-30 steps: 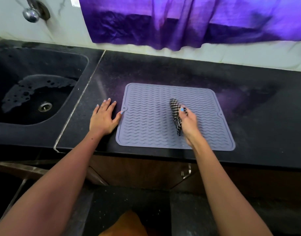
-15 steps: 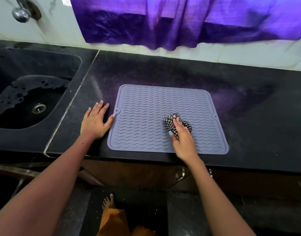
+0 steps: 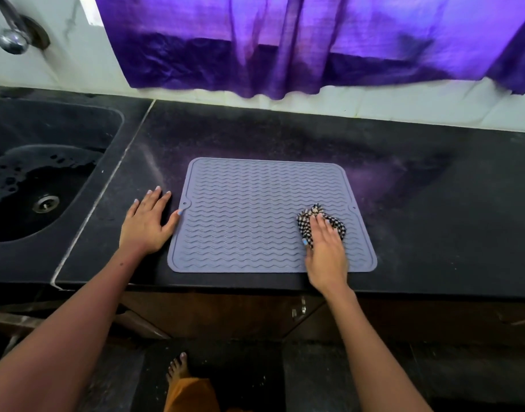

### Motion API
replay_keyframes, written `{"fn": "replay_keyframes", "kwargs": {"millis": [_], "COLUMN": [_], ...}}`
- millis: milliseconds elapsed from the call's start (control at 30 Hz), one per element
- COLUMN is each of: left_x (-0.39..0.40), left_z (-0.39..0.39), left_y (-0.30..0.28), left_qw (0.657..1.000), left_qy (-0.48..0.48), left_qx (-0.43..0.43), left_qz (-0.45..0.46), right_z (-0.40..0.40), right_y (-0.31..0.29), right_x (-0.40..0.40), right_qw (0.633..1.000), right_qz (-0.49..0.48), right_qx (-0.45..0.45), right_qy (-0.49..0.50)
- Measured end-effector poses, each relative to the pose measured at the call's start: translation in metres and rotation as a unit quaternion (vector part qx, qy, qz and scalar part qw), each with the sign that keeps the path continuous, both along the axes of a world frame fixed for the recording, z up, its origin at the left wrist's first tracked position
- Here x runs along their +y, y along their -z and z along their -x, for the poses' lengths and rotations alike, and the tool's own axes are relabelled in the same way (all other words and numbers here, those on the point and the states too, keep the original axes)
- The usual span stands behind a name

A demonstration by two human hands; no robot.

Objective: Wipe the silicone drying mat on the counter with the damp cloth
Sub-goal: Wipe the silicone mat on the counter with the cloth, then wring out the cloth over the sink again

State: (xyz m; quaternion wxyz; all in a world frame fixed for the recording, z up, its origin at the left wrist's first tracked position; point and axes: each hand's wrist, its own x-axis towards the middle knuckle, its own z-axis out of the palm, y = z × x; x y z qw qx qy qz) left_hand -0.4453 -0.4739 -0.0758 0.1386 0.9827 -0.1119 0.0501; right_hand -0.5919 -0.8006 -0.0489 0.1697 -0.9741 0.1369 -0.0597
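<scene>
The right hand [image 3: 325, 248] lies flat on the bunched checked cloth [image 3: 320, 223], fingers straight and close together, pressing it down onto the mat [image 3: 249, 215] rather than pinching it; the thumb rests along the cloth's left edge. That flat press likely spreads the damp fabric over the wavy ridges so it reaches into the grooves. The cloth sits under the fingers, near the mat's right edge and toward its front half, with the mat's larger bare stretch lying to the left of the hand. The mat itself rests flat on the dark counter [image 3: 433, 203], close to the front edge. The left hand [image 3: 146, 223] is spread flat on the counter just beside the mat's left edge, thumb tip touching the rim, probably to stop the mat sliding during strokes. A sink [image 3: 41, 188] lies further left.
</scene>
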Motion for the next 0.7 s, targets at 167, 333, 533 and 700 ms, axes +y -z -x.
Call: {"fn": "replay_keyframes", "kwargs": {"millis": [167,333,533,700], "left_x": [-0.001,-0.001,0.002,0.001], "left_z": [0.002,0.001,-0.002,-0.001], "left_y": [-0.002,-0.003,0.0,-0.002], "left_qw": [1.0,1.0,1.0,1.0], "left_qy": [-0.004,-0.002,-0.002,0.003], "left_qx": [-0.001,0.004,-0.001,0.011], "left_qz": [0.001,0.0,0.005,-0.002], "right_z": [-0.009,-0.013,0.003,-0.003], "right_y": [-0.011,-0.035,-0.01,-0.016], "right_x": [-0.019,-0.04,-0.037,-0.038], "right_qw": [0.97,0.882,0.995,0.99], "right_qz": [-0.242,-0.428,0.001,-0.092], "right_qx": [-0.014,-0.13,-0.046,-0.004], "right_qy": [0.012,0.148,0.086,0.104]}}
